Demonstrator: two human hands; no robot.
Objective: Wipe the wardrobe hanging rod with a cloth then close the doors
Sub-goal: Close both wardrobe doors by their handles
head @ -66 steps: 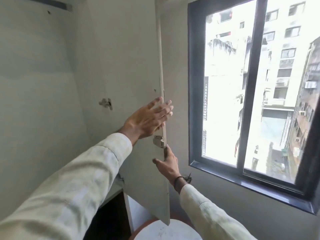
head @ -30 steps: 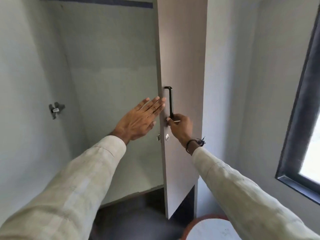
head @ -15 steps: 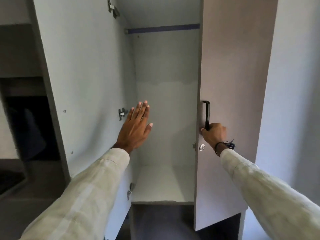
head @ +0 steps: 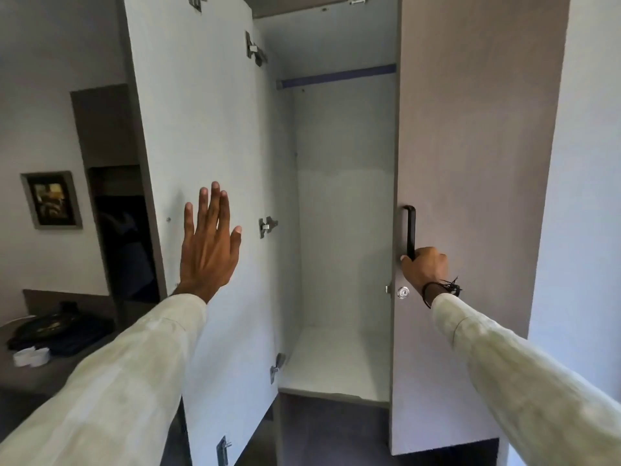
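Note:
The wardrobe stands in front of me with its white inside [head: 342, 230] bare. A blue hanging rod [head: 336, 76] runs across the top of the compartment. The left door [head: 201, 112] is swung wide, its white inner face toward me. My left hand [head: 208, 243] is open, fingers spread, flat against or just in front of that face. The right door [head: 470, 146] is nearly shut, showing its grey-brown outside. My right hand [head: 425, 267] grips the lower end of its black handle [head: 410, 230]. No cloth is in view.
A keyhole lock [head: 403, 292] sits below the handle. Hinges [head: 267, 227] line the left door's edge. At the left is a framed picture [head: 52, 200] on the wall, a dark alcove [head: 124, 243], and a low surface [head: 50, 371] with dark bags and white cups.
The right door has swung from wide open by the window to nearly shut, my right hand moving onto its handle. My left hand left that door and moved to the left door's inner face.

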